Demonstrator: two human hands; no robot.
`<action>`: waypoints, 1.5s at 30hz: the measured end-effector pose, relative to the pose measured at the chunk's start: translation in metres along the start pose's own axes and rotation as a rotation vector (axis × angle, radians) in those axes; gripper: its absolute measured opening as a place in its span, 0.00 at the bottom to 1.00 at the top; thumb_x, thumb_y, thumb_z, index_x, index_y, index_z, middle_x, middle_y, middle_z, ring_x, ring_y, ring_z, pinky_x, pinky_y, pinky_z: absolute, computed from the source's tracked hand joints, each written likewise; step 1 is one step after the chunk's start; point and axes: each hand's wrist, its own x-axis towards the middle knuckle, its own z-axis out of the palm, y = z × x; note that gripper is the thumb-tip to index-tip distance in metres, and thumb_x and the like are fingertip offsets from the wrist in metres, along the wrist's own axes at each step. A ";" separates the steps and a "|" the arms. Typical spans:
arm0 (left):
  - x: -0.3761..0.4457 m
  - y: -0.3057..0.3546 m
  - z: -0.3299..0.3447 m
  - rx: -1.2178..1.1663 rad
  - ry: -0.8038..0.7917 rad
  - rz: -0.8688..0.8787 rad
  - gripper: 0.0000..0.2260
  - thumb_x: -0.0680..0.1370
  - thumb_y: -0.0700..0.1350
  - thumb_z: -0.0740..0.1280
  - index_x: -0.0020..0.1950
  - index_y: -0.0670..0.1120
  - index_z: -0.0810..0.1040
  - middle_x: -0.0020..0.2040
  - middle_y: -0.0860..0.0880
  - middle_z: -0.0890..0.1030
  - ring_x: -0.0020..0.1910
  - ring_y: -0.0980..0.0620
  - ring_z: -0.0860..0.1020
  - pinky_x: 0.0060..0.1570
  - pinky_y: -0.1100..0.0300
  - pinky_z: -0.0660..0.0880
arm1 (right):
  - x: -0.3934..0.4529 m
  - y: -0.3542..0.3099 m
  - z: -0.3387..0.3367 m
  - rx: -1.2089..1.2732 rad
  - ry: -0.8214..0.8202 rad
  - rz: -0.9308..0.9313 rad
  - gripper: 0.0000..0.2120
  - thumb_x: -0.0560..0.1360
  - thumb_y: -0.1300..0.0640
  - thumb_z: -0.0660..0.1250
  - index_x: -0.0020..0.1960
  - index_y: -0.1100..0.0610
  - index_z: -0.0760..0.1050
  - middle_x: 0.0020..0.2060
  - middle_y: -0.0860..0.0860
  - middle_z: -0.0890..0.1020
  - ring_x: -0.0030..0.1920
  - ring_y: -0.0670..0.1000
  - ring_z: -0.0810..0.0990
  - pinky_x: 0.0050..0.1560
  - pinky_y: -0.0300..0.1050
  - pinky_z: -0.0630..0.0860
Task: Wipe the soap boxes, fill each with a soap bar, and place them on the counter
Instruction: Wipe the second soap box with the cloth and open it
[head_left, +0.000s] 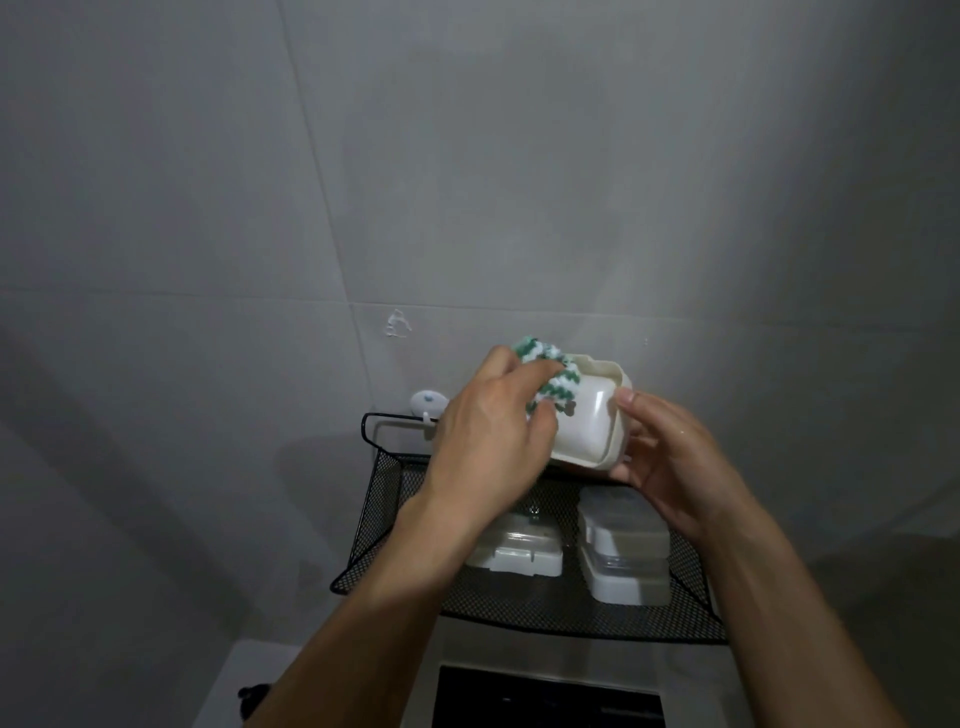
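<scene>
My right hand grips a cream soap box by its right end and holds it tilted in the air above the basket. My left hand clutches a green and white cloth and presses it against the box's left side. Below them, a black mesh wire basket on the wall holds more soap boxes: one whitish box on the left, partly under my left wrist, and a stack of two whitish boxes on the right.
Grey tiled wall fills the background, with a white hook at the basket's upper left. A pale counter with a dark rectangular opening lies below the basket. A small dark object sits at the lower left.
</scene>
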 end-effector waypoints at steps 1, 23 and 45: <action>-0.001 0.002 -0.001 -0.009 -0.020 0.027 0.16 0.79 0.42 0.65 0.67 0.48 0.78 0.50 0.51 0.72 0.46 0.48 0.77 0.47 0.52 0.76 | 0.000 0.000 0.000 0.000 -0.007 0.007 0.16 0.72 0.49 0.70 0.56 0.56 0.85 0.56 0.61 0.84 0.52 0.57 0.85 0.51 0.58 0.83; -0.006 -0.002 -0.005 0.128 -0.296 0.261 0.23 0.74 0.33 0.63 0.59 0.57 0.83 0.55 0.51 0.71 0.54 0.51 0.69 0.53 0.51 0.67 | 0.000 -0.013 -0.005 0.070 -0.032 -0.018 0.20 0.77 0.55 0.64 0.65 0.64 0.76 0.52 0.62 0.84 0.46 0.54 0.85 0.40 0.49 0.85; -0.011 0.002 0.010 -0.024 -0.098 0.132 0.22 0.76 0.31 0.63 0.66 0.49 0.80 0.66 0.48 0.76 0.63 0.46 0.74 0.63 0.49 0.72 | -0.001 0.003 -0.002 0.066 0.003 -0.065 0.17 0.76 0.54 0.65 0.62 0.62 0.77 0.54 0.61 0.85 0.52 0.57 0.85 0.48 0.52 0.84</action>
